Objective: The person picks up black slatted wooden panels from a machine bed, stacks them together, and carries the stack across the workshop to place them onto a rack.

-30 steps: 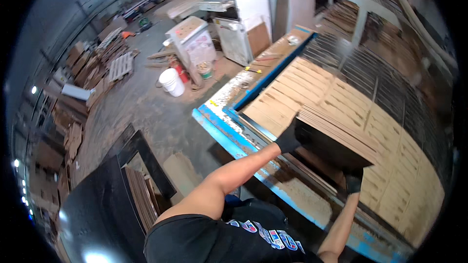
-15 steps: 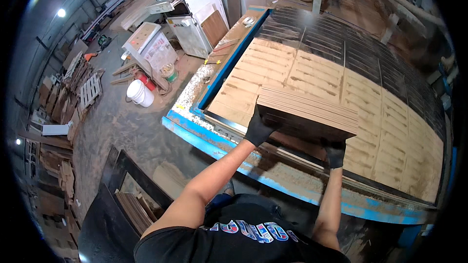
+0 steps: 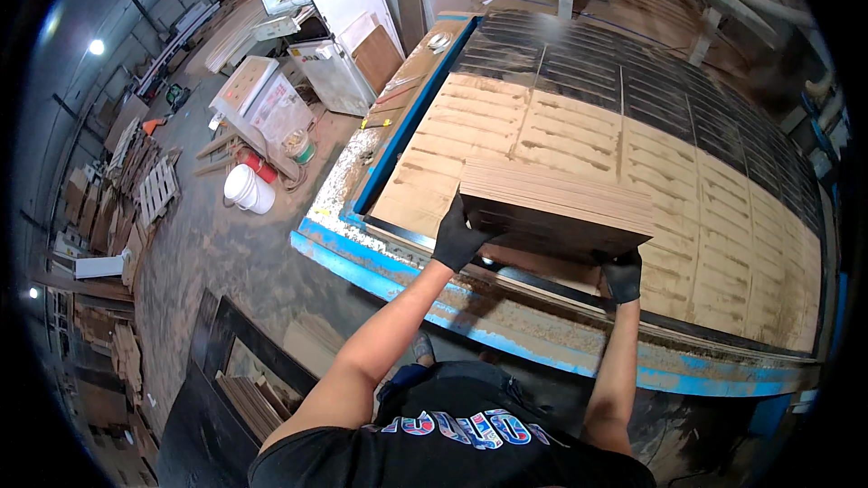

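A stack of thin brown boards (image 3: 553, 199) with a dark face toward me stands tilted over the near edge of a large cutting bed. Its layered edges show along the top. My left hand (image 3: 459, 235), in a black glove, is closed on the stack's left end. At the lower right corner, my right hand (image 3: 621, 276), gloved the same way, grips the other end. The fingers behind and under the boards are partly hidden. Pale slotted sheeting (image 3: 579, 131) covers the near part of the bed.
A blue frame (image 3: 389, 276) edges the bed on the near side. On the floor to the left stand a white bucket (image 3: 249, 190), a red cylinder (image 3: 258, 165) and a cabinet (image 3: 271, 104). A dark bin (image 3: 194, 398) with board offcuts (image 3: 251, 405) is at my lower left.
The view has shifted slightly. Both hands keep hold of the board stack, which stays in nearly the same place over the bed's near edge.
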The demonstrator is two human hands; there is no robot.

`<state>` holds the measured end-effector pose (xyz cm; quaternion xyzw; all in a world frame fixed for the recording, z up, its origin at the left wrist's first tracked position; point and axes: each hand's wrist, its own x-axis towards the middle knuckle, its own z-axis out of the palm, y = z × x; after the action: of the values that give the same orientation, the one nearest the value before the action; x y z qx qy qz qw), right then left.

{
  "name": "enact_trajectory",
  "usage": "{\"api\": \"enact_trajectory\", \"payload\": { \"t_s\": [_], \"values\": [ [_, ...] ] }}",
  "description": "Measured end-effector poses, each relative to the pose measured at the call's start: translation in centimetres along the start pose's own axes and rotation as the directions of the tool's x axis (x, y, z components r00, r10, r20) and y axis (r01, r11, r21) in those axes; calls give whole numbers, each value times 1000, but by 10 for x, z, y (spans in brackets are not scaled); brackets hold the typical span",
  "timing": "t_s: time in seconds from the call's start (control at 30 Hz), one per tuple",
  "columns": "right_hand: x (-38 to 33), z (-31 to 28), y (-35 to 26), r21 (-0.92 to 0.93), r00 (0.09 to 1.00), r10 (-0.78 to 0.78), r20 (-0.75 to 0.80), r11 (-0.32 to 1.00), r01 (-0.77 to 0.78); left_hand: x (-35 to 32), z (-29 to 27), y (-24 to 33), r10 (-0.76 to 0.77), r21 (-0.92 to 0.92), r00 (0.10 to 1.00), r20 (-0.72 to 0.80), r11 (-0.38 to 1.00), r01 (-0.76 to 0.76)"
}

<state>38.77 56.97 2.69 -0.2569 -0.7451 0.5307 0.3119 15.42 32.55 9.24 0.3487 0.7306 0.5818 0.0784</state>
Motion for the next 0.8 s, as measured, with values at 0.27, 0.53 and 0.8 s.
{"api": "enact_trajectory", "payload": {
  "t_s": [0.27, 0.53, 0.8],
  "values": [
    [-3, 2, 11, -48, 1000, -22, -22, 999, 21, -3, 4, -17, 11, 93, 1000, -1, 996, -11],
    [-8, 8, -6, -116, 994, 97, 57, 989, -90, -4, 9, -13, -52, 50, 998, 28, 997, 51],
    [-8, 16, -32, 7, 995, 78, 65, 997, -78, -6, 11, -16, -70, 49, 997, -18, 996, 71]
  ]
}}
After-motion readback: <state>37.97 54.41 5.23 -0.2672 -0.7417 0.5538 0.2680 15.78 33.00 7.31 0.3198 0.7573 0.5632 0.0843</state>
